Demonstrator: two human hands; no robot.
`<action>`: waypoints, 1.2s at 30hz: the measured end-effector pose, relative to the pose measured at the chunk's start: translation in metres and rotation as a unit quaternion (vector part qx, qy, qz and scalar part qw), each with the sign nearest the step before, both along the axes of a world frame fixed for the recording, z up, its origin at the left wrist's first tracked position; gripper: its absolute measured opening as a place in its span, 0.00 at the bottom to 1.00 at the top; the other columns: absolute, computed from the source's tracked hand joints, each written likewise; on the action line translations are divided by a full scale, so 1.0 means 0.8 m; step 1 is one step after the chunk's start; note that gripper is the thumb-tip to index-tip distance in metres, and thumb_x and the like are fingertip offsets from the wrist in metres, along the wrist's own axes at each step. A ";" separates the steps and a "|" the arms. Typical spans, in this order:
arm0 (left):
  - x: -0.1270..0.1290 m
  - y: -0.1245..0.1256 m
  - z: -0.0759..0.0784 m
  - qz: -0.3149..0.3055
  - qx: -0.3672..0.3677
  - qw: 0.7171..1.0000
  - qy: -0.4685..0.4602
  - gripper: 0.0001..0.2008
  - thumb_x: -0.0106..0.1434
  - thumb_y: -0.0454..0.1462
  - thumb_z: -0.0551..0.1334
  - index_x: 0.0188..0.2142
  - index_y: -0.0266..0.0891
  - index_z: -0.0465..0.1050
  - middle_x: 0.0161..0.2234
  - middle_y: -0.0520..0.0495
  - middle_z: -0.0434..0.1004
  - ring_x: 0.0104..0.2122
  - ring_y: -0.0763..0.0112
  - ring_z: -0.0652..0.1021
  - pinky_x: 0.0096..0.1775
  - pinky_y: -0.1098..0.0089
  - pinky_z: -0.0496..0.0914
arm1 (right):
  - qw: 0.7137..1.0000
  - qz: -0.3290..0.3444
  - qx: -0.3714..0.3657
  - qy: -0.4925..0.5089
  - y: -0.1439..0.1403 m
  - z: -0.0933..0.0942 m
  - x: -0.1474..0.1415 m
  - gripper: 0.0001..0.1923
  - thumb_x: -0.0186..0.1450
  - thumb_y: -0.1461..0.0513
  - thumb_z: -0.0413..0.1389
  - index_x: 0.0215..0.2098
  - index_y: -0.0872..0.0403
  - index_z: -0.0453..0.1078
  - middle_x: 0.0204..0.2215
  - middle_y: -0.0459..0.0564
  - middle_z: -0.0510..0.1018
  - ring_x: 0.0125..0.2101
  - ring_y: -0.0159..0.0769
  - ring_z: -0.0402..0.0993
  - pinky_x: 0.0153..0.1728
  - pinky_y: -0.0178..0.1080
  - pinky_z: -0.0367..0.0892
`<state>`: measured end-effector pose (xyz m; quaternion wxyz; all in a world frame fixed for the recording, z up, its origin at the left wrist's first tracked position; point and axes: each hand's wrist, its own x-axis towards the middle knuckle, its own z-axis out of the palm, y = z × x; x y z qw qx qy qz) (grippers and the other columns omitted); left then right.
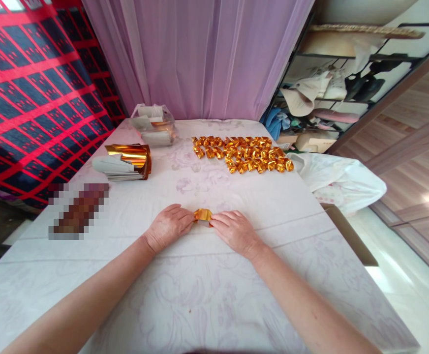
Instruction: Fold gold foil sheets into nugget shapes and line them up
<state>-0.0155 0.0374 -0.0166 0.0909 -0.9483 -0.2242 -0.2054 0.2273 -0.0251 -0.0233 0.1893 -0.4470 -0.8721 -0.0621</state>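
Between my two hands, low over the middle of the table, is a small folded piece of gold foil paper (pixel 203 215). My left hand (pixel 171 225) grips its left end, fingers pressed together. At the right end, my right hand (pixel 235 232) pinches it the same way. The thumbs are mostly hidden behind the fingers. Farther back, several folded gold paper pieces (pixel 244 153) lie in rows on the right. A stack of gold and grey paper sheets (pixel 128 164), bent over, rests at the left.
A clear plastic bag (pixel 155 125) with more paper stands at the table's back left. The floral tablecloth (pixel 199 305) covers the table. A blurred dark item (pixel 83 209) lies near the left edge. A white plastic bag (pixel 342 179) hangs beyond the right edge, near a shelf (pixel 332 101).
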 end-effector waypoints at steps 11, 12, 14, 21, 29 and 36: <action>0.007 -0.011 0.002 0.115 -0.147 0.982 -0.013 0.10 0.69 0.37 0.56 0.36 0.40 0.76 0.34 0.47 0.79 0.36 0.63 0.75 0.42 0.61 0.67 | 0.988 -0.065 -0.056 0.128 0.006 -0.007 -0.006 0.09 0.69 0.63 0.52 0.35 0.52 0.75 0.36 0.51 0.79 0.39 0.39 0.72 0.42 0.42 0.66; 0.008 -0.010 0.002 0.121 -0.151 0.981 -0.012 0.10 0.69 0.37 0.56 0.36 0.39 0.76 0.34 0.46 0.78 0.36 0.63 0.75 0.42 0.61 0.67 | 0.987 -0.072 -0.061 0.132 0.008 -0.007 -0.007 0.09 0.69 0.63 0.52 0.35 0.52 0.75 0.36 0.51 0.79 0.38 0.39 0.72 0.42 0.42 0.66; 0.012 -0.010 0.003 0.133 -0.159 0.978 -0.009 0.11 0.69 0.37 0.56 0.35 0.39 0.76 0.33 0.46 0.78 0.35 0.63 0.75 0.41 0.61 0.67 | 0.985 -0.089 -0.069 0.133 0.011 -0.008 -0.009 0.10 0.69 0.63 0.52 0.34 0.52 0.74 0.35 0.50 0.78 0.37 0.38 0.72 0.41 0.41 0.66; 0.025 -0.010 0.013 0.188 -0.197 0.962 0.020 0.13 0.69 0.41 0.56 0.33 0.39 0.76 0.31 0.45 0.76 0.34 0.61 0.74 0.40 0.60 0.65 | 0.977 -0.144 -0.109 0.109 0.017 0.001 -0.017 0.09 0.68 0.63 0.52 0.32 0.53 0.72 0.31 0.50 0.77 0.35 0.38 0.72 0.39 0.39 0.64; 0.030 -0.013 0.017 0.218 -0.189 0.957 0.026 0.14 0.69 0.42 0.56 0.32 0.40 0.75 0.29 0.46 0.77 0.34 0.61 0.74 0.40 0.59 0.63 | 0.968 -0.176 -0.143 0.106 0.022 0.009 -0.019 0.08 0.68 0.62 0.53 0.31 0.52 0.71 0.29 0.48 0.77 0.33 0.36 0.72 0.35 0.37 0.61; 0.032 -0.013 0.013 0.217 -0.178 0.960 0.002 0.16 0.70 0.42 0.54 0.29 0.40 0.73 0.28 0.45 0.76 0.32 0.59 0.74 0.37 0.59 0.63 | 0.966 -0.171 -0.095 0.169 0.017 -0.005 -0.018 0.04 0.67 0.63 0.52 0.36 0.52 0.69 0.28 0.47 0.77 0.32 0.37 0.73 0.35 0.38 0.62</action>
